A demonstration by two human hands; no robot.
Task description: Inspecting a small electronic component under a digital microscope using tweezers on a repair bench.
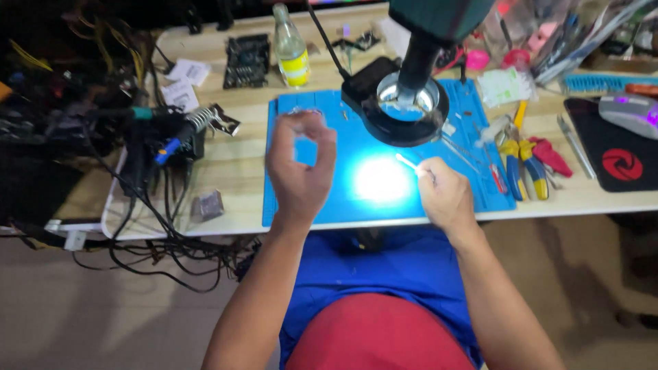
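The right hand (445, 197) pinches a thin white swab (409, 163), its tip just beyond the fingers over the bright glare on the blue mat (329, 205). The left hand (299, 164) hovers beside it, thumb and forefinger curled into a ring; whether it holds anything I cannot tell. Past the swab stands the microscope (411, 89).

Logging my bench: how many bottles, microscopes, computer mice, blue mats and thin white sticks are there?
Bottle: 1
Microscope: 1
Computer mouse: 1
Blue mat: 1
Thin white stick: 1
Total: 5
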